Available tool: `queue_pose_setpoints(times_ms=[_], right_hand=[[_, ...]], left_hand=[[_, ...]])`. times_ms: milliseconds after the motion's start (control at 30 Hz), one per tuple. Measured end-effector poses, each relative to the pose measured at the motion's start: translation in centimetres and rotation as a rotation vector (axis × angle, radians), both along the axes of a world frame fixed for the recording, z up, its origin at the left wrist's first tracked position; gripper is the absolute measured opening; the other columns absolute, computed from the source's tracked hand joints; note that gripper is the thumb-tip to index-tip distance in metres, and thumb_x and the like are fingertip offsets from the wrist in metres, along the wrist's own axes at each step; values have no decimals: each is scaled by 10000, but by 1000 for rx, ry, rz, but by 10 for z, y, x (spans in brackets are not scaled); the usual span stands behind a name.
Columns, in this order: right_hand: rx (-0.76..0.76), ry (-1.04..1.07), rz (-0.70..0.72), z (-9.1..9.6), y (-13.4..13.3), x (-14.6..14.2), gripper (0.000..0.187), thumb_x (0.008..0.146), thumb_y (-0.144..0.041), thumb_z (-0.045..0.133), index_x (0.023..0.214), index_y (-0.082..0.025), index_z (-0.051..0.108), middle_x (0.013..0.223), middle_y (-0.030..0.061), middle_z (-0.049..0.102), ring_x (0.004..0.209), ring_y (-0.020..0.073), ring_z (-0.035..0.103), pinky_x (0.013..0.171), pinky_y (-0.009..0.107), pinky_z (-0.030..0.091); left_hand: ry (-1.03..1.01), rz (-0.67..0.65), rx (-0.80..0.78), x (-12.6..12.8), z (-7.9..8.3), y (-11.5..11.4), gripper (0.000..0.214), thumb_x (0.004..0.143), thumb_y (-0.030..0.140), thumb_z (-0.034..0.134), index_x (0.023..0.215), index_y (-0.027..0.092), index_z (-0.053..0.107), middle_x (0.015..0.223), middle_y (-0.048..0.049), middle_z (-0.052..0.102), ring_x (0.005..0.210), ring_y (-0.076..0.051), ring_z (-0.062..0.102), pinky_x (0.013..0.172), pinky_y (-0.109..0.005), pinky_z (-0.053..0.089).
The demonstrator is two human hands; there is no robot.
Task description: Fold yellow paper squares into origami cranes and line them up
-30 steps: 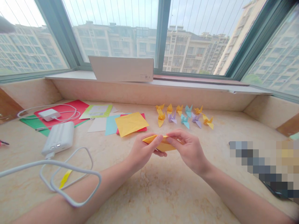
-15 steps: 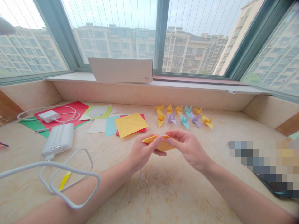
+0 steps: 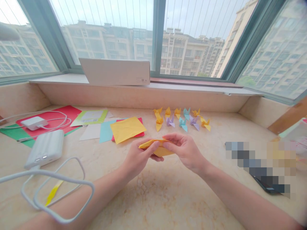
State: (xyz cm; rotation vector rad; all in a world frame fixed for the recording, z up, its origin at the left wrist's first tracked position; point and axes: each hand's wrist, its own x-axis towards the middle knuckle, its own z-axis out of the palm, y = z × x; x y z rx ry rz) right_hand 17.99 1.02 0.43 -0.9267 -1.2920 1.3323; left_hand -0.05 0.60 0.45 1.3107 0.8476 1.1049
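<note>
Between my two hands is a folded piece of yellow origami paper [image 3: 165,151], held a little above the stone counter. My left hand [image 3: 141,155] grips its left part, thumb on top and fingers underneath. My right hand [image 3: 185,150] pinches the right part between thumb and fingers. Parts of the paper are hidden by my fingers. Beyond my hands stand two rows of small paper cranes [image 3: 183,124] in yellow, light blue and lilac. To their left lies a flat yellow paper sheet [image 3: 128,129] on top of red and light blue sheets.
At left lie a white power bank [image 3: 46,148], a white charger [image 3: 34,122] and a looping white cable [image 3: 90,187] across my left forearm. A white box [image 3: 117,72] stands on the window ledge. A dark, partly pixelated device [image 3: 266,185] lies at right.
My view has swung slightly to the right, so the whole scene sits further left. Both hands keep their hold on the yellow paper, with little visible change in its folds.
</note>
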Motion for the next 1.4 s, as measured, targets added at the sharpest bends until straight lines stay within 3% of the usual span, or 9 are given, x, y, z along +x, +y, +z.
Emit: queue_pose_setpoints(times_ms=[367,533,667,867,1000,1200,1400], right_hand=[[25,-20,31,4,6,2,244,744,-274,800,965,-187,744,922,35,762,874,193,722,876,393,566],[129,-184,-1,5,11,7,247,812,-241,730,1048,-173,748,977,66,763,915,216,717,870,399,567],[309,-315,-16,4,16,12,226,858,-213,687,1073,-189,752,1054,67,753,968,200,702,889,354,548],[453,-655,49,6,20,17,171,943,-193,598,976,-194,765,908,34,766,822,163,683,756,266,499],[536,-788,23,5,22,17,186,942,-143,572,931,-186,752,868,28,753,801,165,666,739,256,469],[543,-808,-2,4,24,18,174,916,-119,579,898,-166,746,823,37,723,765,163,640,707,252,444],[404,-708,14,-1,20,18,212,927,-134,537,847,-171,730,778,15,693,720,147,611,666,250,436]], left_hand=[[188,40,49,-6,10,2,296,868,412,683,953,137,752,801,-69,778,608,-199,740,547,-267,615],[329,78,115,-10,9,8,293,862,428,668,928,154,749,678,-47,761,588,-196,726,559,-265,602],[388,95,144,-10,6,12,291,835,450,689,912,176,748,664,-29,757,560,-192,713,551,-267,595],[452,148,154,-11,2,13,303,807,499,705,881,211,760,687,-13,763,567,-198,710,566,-273,595],[505,113,161,-12,2,13,318,823,520,679,888,223,770,659,-3,753,568,-199,707,572,-267,588],[545,81,234,-17,-7,18,318,904,483,581,884,210,745,632,-7,741,550,-187,694,572,-256,557],[642,11,372,-23,-8,21,348,962,387,479,780,196,705,636,-20,737,566,-164,682,570,-227,511]])
